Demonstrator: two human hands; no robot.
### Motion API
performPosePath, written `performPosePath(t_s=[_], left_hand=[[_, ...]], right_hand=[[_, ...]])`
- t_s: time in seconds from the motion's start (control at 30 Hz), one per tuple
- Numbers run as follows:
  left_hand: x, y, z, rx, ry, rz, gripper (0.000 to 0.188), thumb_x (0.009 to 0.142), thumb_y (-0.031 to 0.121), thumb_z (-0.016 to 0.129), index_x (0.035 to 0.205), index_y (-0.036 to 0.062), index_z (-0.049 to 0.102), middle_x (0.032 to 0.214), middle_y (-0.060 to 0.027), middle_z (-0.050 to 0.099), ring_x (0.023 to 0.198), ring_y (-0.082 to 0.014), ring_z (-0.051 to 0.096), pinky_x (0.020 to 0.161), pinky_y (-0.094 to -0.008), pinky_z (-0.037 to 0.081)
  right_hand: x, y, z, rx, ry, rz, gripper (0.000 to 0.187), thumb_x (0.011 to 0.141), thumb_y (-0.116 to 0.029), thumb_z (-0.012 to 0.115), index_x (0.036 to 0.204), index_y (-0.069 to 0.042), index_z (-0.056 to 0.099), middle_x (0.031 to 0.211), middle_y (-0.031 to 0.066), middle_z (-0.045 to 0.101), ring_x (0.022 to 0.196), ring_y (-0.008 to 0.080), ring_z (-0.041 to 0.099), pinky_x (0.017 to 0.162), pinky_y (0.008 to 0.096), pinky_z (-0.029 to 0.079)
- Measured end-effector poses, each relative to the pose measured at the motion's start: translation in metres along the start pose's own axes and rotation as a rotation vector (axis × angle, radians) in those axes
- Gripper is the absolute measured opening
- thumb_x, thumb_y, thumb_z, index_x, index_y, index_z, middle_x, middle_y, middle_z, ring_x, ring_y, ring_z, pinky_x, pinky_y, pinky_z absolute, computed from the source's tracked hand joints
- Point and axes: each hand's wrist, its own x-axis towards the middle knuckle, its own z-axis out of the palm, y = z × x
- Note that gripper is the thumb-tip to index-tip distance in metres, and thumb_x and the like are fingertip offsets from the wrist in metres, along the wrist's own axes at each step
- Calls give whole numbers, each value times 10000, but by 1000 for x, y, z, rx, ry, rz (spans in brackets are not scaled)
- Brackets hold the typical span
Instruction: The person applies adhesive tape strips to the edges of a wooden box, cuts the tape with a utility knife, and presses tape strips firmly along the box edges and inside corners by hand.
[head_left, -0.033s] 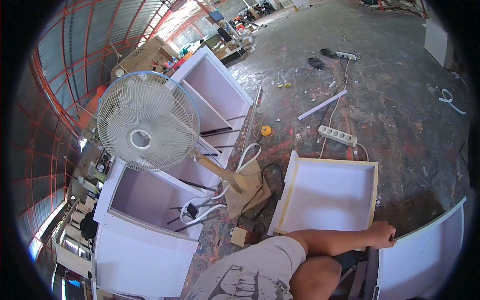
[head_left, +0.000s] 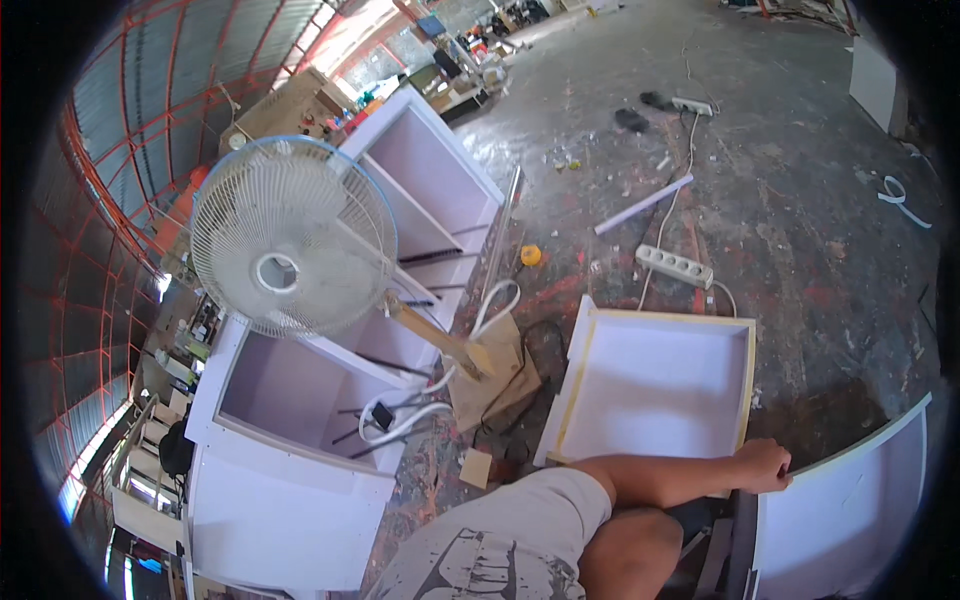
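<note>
My left arm point(head_left: 660, 482) stretches rightward across my bent knee point(head_left: 635, 560) from a grey printed sleeve. At its end my left hand point(head_left: 764, 466) is closed on the upper left corner of a white drawer-like box point(head_left: 845, 510) at the lower right, whose far end is cut off by the rim of the view. Fingertips are partly hidden behind the edge. Just left of the hand, a second white shallow drawer point(head_left: 655, 385) with yellowish edges lies open side up on the floor, partly covered by my forearm. My right hand is out of view.
A pedestal fan point(head_left: 290, 235) on a wooden base point(head_left: 500, 385) stands before a large white cabinet point(head_left: 285, 510) lying at left. A power strip point(head_left: 675, 266), its cord, a white strip point(head_left: 645, 204), a yellow tape measure point(head_left: 530, 255) and sandals point(head_left: 631, 121) lie on the floor.
The view has shifted very slightly, so the fan, cabinet and drawer sit a little higher or further left. My left hand keeps its place on the box's corner.
</note>
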Motion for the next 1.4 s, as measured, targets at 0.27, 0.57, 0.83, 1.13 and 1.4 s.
performPosePath(t_s=[0.27,0.57,0.83,1.13,1.4], left_hand=[[-4,3,-6,44,-21,-20,339,864,428,751,921,98,803,906,-154,791,916,-374,769,836,-541,601],[17,-28,20,-367,-65,23,140,829,157,759,903,38,772,722,-90,723,646,-172,660,604,-382,530],[84,-121,7,7,-46,171,266,1083,192,693,1159,-63,697,1093,-106,741,997,-176,696,910,-331,568],[91,-142,-13,-28,-200,179,296,1120,236,619,1051,-50,657,950,-53,672,879,-124,584,786,-317,500],[52,-56,11,-96,-173,21,318,1087,239,696,1181,-65,693,945,-52,741,821,-109,645,736,-288,512]], right_hand=[[8,16,-63,133,-462,147,151,911,-150,680,937,-58,798,938,196,784,943,401,768,835,516,616],[47,-64,-189,218,-517,341,144,844,-135,734,956,-60,784,902,162,776,920,374,752,834,502,588],[117,-61,-200,324,-457,418,229,647,-103,906,865,-70,846,919,155,818,879,344,796,804,480,660],[140,-75,-209,317,-566,425,387,635,-204,998,997,-133,881,1111,108,834,1020,319,795,849,482,666],[92,-84,-219,379,-548,483,184,921,-131,718,1041,-84,850,1070,153,820,1024,353,795,845,509,650]])
